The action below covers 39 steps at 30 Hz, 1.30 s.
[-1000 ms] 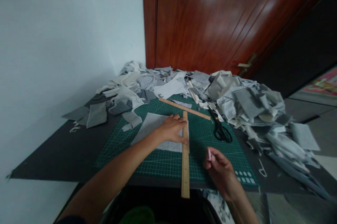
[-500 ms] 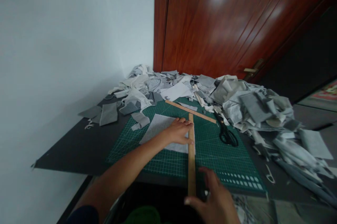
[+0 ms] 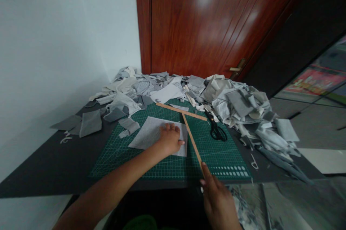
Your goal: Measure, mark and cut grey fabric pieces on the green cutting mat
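Observation:
My left hand (image 3: pixel 171 139) lies on a light grey fabric piece (image 3: pixel 148 132), fingers spread, pressing it to the green cutting mat (image 3: pixel 216 154). My right hand (image 3: pixel 217 195) grips the near end of a wooden ruler (image 3: pixel 192 140). This ruler slants away over the mat, just right of the fabric's edge, its far end near a second wooden ruler (image 3: pixel 181 111) lying crosswise. A small pale bit shows under my right hand, too little to name. Black-handled scissors (image 3: pixel 218 132) rest on the mat's right side.
Grey and white fabric scraps (image 3: pixel 127 86) are heaped along the back, with a larger heap (image 3: pixel 235 100) at the right. Loose grey pieces (image 3: pixel 91 122) lie on the dark table (image 3: pixel 40 165) at left. A white wall and a wooden door (image 3: pixel 189 25) stand behind.
My right hand has closed on the near end of the ruler, which has swung off the fabric's edge. My left hand has let go of the ruler and rests on the fabric. The view has shifted right.

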Motion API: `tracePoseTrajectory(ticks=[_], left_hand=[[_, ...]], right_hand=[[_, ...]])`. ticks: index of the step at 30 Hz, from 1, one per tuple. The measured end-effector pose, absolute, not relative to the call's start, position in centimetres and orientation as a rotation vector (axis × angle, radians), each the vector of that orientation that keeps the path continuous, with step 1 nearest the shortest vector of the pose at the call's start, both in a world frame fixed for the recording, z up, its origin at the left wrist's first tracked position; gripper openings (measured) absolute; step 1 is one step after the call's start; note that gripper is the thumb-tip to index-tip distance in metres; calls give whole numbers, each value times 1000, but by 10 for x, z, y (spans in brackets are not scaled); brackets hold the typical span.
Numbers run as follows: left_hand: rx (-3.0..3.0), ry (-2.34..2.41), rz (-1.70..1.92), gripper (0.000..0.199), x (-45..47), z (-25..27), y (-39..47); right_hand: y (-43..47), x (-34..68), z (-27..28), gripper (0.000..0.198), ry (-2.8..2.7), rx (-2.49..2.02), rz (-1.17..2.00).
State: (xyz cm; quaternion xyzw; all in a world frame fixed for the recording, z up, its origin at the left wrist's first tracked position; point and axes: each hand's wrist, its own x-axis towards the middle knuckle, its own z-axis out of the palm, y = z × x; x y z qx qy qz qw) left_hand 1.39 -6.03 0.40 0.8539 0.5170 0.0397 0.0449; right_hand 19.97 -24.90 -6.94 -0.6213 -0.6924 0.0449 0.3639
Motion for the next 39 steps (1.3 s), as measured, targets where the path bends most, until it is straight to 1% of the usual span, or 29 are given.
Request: tracePoseTrajectory(ticks=[2,4,5,6,8,9,10,12,14,16,17,18,22,23,26,29,30,32,34,36,39], left_hand=[[2670,1368,108,54,5,4,-61],[2720,964,124,53,-5,5,-58],[2697,733,138,50,-10,6,-56],[2638,546,135,41,-14,6,-54],[2461,343,156,27,-20,8,-50],[2365,299,176,26,-21,9,-49],[2271,274,197,29,-21,10,-47],[2089,226,189,44,-20,15,-46],[1909,175,114,59,-19,21,-48],[1773,149,79,69,-18,26,-52],[1755,163,107,68,-17,28,-54],[1790,206,169,64,-16,29,-57],[2348,602,520,27,-10,23,-60],[2493,702,560,24,-10,20,-57],[2716,929,575,31,-13,8,-45],[2745,1084,563,28,-17,-5,-33],[2763,1133,545,28,-17,-8,-30],[2808,1201,495,26,-16,-14,-27],[2830,1253,466,26,-13,-17,-26],[2818,1312,472,28,-11,-18,-24],[2803,1338,489,26,-11,-19,-22]], right_hand=[[-250,223,-57,46,-1538,-1616,370],[-246,242,-44,46,-1339,-1598,489],[-243,250,-38,47,-1293,-1578,534],[-238,255,-33,48,-1272,-1555,577],[-224,260,-26,52,-1263,-1510,643],[-215,260,-25,55,-1269,-1485,670],[-206,260,-24,57,-1282,-1460,694],[-186,259,-26,57,-1353,-1404,760],[-166,259,-29,51,-1444,-1346,790],[-148,261,-32,45,-1534,-1291,766],[-139,263,-33,43,-1585,-1275,746],[-132,265,-34,42,-1641,-1273,721],[-110,272,-32,42,-1915,-1384,597],[-106,274,-31,42,-1981,-1418,559],[-98,274,-25,40,-2117,-1549,423],[-89,266,-17,44,-2122,-1663,249],[-85,262,-14,42,-2106,-1667,200],[-72,252,-7,32,-2068,-1642,130],[-55,240,-2,24,-2052,-1592,126],[-35,230,1,20,-2048,-1531,187],[-10,222,-5,20,-2049,-1479,272]])
